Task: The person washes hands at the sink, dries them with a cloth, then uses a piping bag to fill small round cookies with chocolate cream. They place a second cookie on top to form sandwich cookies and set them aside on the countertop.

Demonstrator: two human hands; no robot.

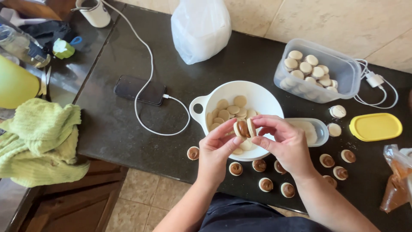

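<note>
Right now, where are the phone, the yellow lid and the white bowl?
Phone point(138, 89), head view, middle of its dark screen.
Yellow lid point(375, 126), head view, centre of its top.
White bowl point(257, 98), head view, bare inner wall at the far side.

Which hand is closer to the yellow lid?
Right. The right hand is over the white bowl's rim, on the yellow lid's side; the left hand sits farther away, beyond the right.

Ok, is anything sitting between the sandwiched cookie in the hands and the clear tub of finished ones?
Nothing visible blocks it. The cookie sandwich is pinched between the left hand and right hand above the white bowl; the lidless clear tub stands up and right across bare counter.
</note>
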